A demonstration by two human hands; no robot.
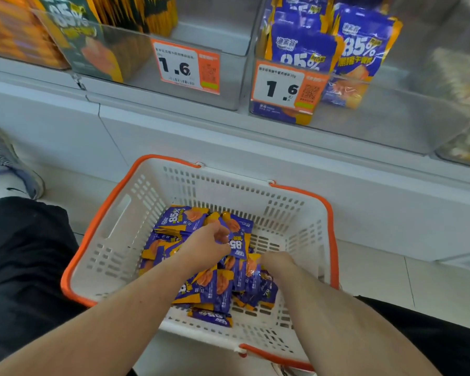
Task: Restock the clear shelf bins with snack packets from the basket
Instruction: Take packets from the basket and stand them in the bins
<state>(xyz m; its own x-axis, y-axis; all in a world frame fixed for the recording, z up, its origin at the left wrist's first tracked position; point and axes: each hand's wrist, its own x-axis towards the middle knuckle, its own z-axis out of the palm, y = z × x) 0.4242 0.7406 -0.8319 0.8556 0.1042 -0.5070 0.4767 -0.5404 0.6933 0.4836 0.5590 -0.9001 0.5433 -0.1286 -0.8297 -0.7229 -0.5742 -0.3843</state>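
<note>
Restocking is looking only partly done: the far clear bin [369,123] is holding a few upright purple packets [361,47], while many are lying heaped in the white basket [114,240] on the floor. The left hand [206,246] is pinching one purple packet [238,244] from the heap. The right hand [276,260] is reaching among them, its grip impossible to tell.

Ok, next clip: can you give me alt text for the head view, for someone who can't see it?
Both hands reach into a white basket with orange handles, full of purple snack packets; the left hand pinches one packet, the right hand digs into the pile. Above, clear shelf bins hold matching purple packets behind 1.6 price tags.
</note>
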